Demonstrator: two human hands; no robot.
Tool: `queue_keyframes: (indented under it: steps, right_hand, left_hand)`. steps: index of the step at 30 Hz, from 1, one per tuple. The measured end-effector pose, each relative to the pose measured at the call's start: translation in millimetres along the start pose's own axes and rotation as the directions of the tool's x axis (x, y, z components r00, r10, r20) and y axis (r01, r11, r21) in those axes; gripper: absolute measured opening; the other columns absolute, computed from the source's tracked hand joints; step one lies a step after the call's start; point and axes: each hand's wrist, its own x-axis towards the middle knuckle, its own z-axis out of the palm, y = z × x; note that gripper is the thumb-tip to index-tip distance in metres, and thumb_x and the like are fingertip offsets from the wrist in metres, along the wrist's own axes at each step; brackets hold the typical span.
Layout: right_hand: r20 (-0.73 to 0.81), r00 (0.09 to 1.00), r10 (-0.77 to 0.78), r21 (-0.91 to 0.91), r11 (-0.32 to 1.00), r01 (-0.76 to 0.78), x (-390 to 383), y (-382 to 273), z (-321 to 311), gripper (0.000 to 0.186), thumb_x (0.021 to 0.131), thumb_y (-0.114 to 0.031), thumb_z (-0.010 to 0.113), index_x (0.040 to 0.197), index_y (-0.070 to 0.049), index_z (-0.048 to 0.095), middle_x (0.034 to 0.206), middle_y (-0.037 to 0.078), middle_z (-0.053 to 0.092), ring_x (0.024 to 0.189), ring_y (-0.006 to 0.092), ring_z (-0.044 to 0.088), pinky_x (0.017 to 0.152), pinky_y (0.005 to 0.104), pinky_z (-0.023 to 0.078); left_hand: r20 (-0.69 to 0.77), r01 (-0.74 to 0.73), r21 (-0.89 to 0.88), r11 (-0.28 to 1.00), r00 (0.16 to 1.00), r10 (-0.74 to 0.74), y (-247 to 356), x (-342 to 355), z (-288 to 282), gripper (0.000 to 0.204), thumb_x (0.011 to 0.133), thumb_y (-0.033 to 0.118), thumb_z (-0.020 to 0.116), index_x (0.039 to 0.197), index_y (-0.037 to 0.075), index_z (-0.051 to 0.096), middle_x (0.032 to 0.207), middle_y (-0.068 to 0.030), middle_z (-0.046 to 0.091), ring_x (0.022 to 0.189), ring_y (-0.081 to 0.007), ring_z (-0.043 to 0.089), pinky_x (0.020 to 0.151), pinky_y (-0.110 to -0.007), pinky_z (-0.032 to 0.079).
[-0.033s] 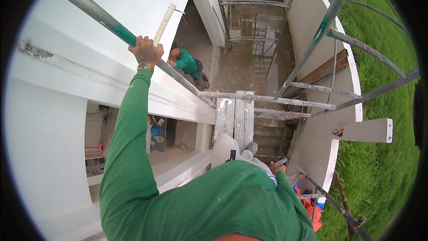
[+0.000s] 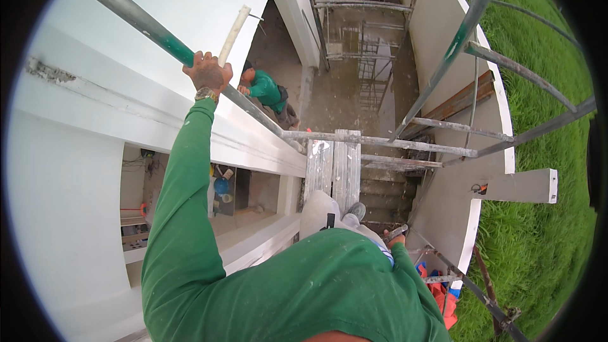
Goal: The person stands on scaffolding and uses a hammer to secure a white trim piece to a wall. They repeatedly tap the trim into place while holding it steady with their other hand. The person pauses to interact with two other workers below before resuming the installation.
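Note:
My left hand is closed around a grey scaffold pipe with a green painted section, high at left. A short off-white tube rises beside those fingers; whether they hold it too is unclear. My right hand, low at right by my hip, is closed on a grey metal piece, partly hidden by my body. Below me, one grey shoe shows on long grey planks.
A co-worker in green stands below left, near a doorway. Scaffold bars cross ahead over a wet floor and steps. A white wall borders tall grass at right; red and blue cloth lies lower right. Openings at left show rooms below.

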Motion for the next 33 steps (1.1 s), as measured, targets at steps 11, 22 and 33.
queue_keyframes:
  steps: [11,22,33]
  right_hand:
    - [-0.038,0.999,-0.006,0.068,0.998,0.008,-1,-4,0,0.073,0.095,-0.065,0.047,0.119,0.0,0.069,0.122,0.018,0.07,0.121,0.0324,0.063,0.101,0.04,0.047]
    - [-0.166,0.976,-0.143,-0.02,0.99,0.142,23,19,27,0.076,0.096,-0.069,0.038,0.121,-0.005,0.069,0.126,0.018,0.068,0.124,0.0333,0.06,0.105,0.0418,0.045]
    - [-0.137,0.985,-0.101,-0.012,0.995,0.1,45,35,39,0.084,0.094,-0.071,0.041,0.129,0.002,0.062,0.133,0.021,0.064,0.129,0.0376,0.056,0.111,0.0439,0.041]
  left_hand:
    - [-0.004,0.009,-0.056,0.998,1.0,-0.009,4,1,-6,0.031,0.076,0.034,0.068,0.088,0.009,0.08,0.095,-0.0005,0.068,0.116,-0.0193,0.052,0.092,-0.059,0.035]
    - [-0.097,-0.017,-0.166,0.986,0.995,0.001,-4,-1,-7,0.034,0.074,0.036,0.066,0.088,0.008,0.079,0.095,-0.0021,0.067,0.116,-0.0212,0.05,0.094,-0.06,0.034]
    - [-0.017,-0.004,-0.22,0.976,1.0,0.0,-8,0,-9,0.035,0.077,0.039,0.065,0.086,0.008,0.077,0.098,-0.0011,0.066,0.117,-0.0187,0.049,0.096,-0.058,0.035]
